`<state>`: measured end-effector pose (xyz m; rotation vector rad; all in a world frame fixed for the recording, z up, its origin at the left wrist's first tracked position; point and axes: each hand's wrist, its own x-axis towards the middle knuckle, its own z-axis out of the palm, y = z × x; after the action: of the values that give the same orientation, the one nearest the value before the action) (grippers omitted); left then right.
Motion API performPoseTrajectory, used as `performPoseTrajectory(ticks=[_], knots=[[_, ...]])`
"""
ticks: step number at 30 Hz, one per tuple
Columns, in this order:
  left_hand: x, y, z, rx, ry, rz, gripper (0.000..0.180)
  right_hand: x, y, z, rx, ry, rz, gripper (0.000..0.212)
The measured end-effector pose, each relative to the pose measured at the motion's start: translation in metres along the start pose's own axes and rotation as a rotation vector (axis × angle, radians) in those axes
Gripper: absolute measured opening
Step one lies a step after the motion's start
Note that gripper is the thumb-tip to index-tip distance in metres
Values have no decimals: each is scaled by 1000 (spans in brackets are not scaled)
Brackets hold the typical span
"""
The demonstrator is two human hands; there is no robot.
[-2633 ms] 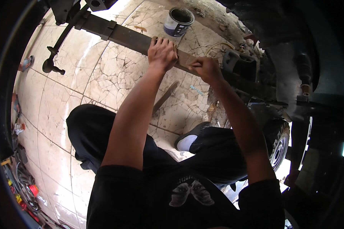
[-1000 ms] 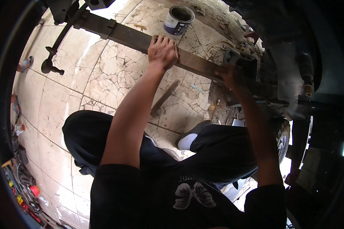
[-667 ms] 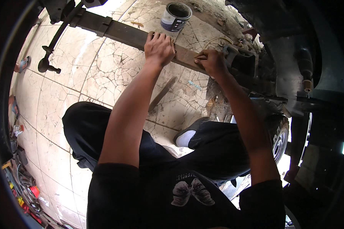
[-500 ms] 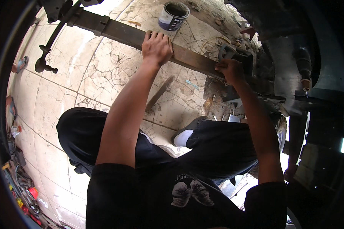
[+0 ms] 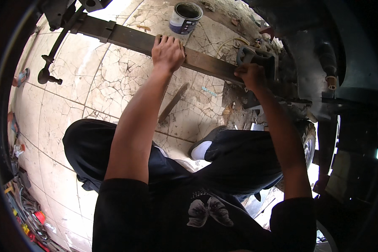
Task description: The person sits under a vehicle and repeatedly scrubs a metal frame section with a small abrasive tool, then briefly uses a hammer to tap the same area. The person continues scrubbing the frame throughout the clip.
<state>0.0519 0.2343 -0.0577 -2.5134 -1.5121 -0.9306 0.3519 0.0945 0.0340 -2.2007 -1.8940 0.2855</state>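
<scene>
A long, flat, brown metal bar, apparently a leaf spring [image 5: 132,40], runs across in front of me from upper left toward the dark parts at right. My left hand [image 5: 168,53] is closed over its middle, with the fingers bent over the far edge. Farther right along the bar, my right hand [image 5: 252,77] has its fingers curled and pinched together against the bar. What lies between those fingertips is hidden. A clamp band [image 5: 107,32] wraps the bar left of my left hand. A rod with a ball joint end [image 5: 46,75] hangs at the far left.
An open paint can [image 5: 185,18] stands beyond the bar on cracked floor tiles [image 5: 113,71]. A flat strip [image 5: 172,103] lies on the floor between my arms. Dark vehicle parts [image 5: 332,75] crowd the right. Tools and cables [image 5: 29,214] lie at lower left.
The whole view has shifted slightly, so the can and bar appear a little farther left. Both hands stay at nearly the same places on the bar.
</scene>
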Motion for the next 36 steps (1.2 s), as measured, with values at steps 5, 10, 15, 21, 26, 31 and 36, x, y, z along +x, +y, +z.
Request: performPoseTrajectory(ticks=[5, 10, 15, 21, 26, 31, 36], knots=[[5, 7, -7, 15, -88, -14, 33, 30, -65, 45, 178, 58, -61, 22], [1, -7, -6, 58, -115, -35, 34, -30, -165, 81, 416, 262, -78, 19], [13, -1, -22, -70, -282, 20, 34, -169, -152, 147, 1149, 118, 570, 24], [12, -12, -26, -72, -369, 27, 42, -120, -116, 109, 1055, 471, 482, 17], [14, -6, -27, 32, -384, 33, 42, -73, -73, 24, 374, 462, 397, 13], [10, 0, -25, 53, -325, 54, 43, -32, -45, 28, 141, 223, 342, 10], [11, 4, -28, 41, -328, 44, 41, -29, -56, 53, 189, 332, 346, 15]])
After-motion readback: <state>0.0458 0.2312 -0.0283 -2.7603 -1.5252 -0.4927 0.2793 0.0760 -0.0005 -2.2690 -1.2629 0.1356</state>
